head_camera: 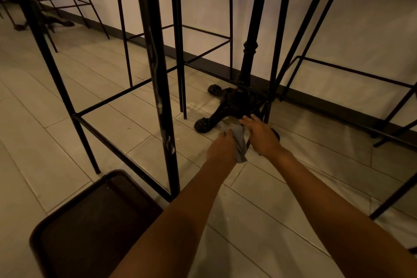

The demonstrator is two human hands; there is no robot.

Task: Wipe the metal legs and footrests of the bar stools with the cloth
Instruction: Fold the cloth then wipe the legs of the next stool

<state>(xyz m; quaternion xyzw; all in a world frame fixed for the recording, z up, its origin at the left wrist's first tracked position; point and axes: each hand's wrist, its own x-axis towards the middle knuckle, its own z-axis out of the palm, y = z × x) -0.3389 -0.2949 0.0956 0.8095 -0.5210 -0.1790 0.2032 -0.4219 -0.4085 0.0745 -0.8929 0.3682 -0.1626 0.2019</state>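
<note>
A grey cloth (240, 142) hangs bunched between my two hands, low over the tiled floor. My left hand (222, 149) grips the cloth from the left side. My right hand (261, 135) lies against its right side with the fingers stretched forward toward the table base; whether it holds the cloth is unclear. A black stool leg (162, 101) with pale smears stands just left of my arms, joined to a thin footrest bar (117, 95). More stool legs (181, 52) rise behind it.
An ornate black cast-iron table base (237, 101) with clawed feet sits right beyond my hands. A dark stool seat (90, 228) is at the lower left. Further stool frames (338, 70) line the white wall and dark baseboard (316, 99).
</note>
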